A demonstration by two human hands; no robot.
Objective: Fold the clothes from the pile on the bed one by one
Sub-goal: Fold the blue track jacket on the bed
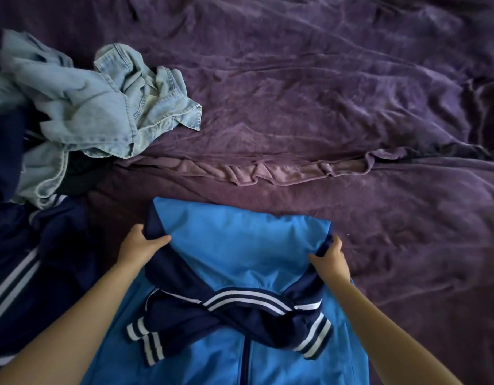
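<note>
A bright blue jacket (pixel 240 245) with navy sleeves and white stripes lies on the bed in front of me. Its two sleeves are crossed over the middle, above the zip. My left hand (pixel 140 245) grips the jacket's left shoulder fold, thumb on top of the navy cloth. My right hand (pixel 330 259) grips the right shoulder fold in the same way. The pile of clothes (pixel 82 107) sits at the left, with a crumpled pale denim shirt on top.
A wrinkled purple blanket (pixel 323 107) covers the bed, with a folded-back edge running across the middle. A navy garment with white stripes (pixel 32 259) lies at the lower left, beside the jacket. Dark clothes show under the denim.
</note>
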